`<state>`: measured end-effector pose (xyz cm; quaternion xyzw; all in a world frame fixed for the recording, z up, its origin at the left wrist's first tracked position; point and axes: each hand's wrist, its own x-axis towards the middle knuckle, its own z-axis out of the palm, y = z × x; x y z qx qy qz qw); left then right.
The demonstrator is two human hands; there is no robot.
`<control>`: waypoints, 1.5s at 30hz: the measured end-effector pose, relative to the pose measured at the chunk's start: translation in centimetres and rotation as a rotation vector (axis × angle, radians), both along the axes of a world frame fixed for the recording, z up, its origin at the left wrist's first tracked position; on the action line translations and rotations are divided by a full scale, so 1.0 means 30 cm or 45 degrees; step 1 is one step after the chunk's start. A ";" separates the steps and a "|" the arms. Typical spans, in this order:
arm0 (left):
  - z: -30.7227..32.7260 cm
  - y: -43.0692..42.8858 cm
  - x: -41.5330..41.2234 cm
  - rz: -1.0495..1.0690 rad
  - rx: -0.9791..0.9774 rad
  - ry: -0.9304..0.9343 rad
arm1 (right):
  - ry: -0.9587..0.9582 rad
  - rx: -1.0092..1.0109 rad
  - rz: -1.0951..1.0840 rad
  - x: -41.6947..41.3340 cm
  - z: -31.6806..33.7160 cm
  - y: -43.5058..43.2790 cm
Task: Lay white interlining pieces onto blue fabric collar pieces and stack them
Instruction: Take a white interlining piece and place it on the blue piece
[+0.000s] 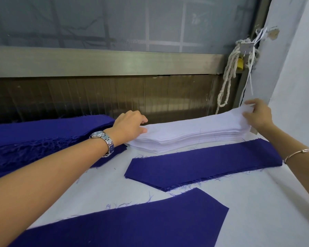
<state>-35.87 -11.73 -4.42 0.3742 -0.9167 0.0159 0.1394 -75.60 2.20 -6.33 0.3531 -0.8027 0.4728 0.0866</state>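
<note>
A thick stack of white interlining pieces (191, 134) lies at the back of the white table. My left hand (128, 126) rests on the stack's left end, fingers curled at its top sheet. My right hand (257, 113) pinches the top white sheet at the stack's right end and lifts that corner. One blue collar piece (203, 166) lies flat just in front of the stack. A second blue collar piece (128, 227) lies nearer to me. A tall pile of blue collar pieces (34, 138) with frayed edges sits at the left.
The table surface (266, 211) is covered in white cloth with loose blue threads. Behind it runs a metal window frame (105, 63) with mesh. A knotted white rope (230, 72) and a padlock hang at the back right, beside a white wall (296, 68).
</note>
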 end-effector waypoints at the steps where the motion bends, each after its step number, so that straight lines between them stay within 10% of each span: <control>1: -0.001 -0.005 -0.002 -0.006 -0.002 -0.006 | -0.029 -0.007 0.021 -0.013 -0.003 0.005; 16: -0.012 0.008 0.009 -0.024 -0.224 0.134 | -0.420 -0.257 0.092 -0.049 -0.039 0.071; 28: 0.121 0.089 0.215 -0.159 0.124 0.678 | -0.293 -0.240 0.149 0.068 0.108 0.133; 45: 0.107 0.235 0.940 0.218 0.917 0.492 | -0.473 0.772 0.861 0.438 0.132 0.233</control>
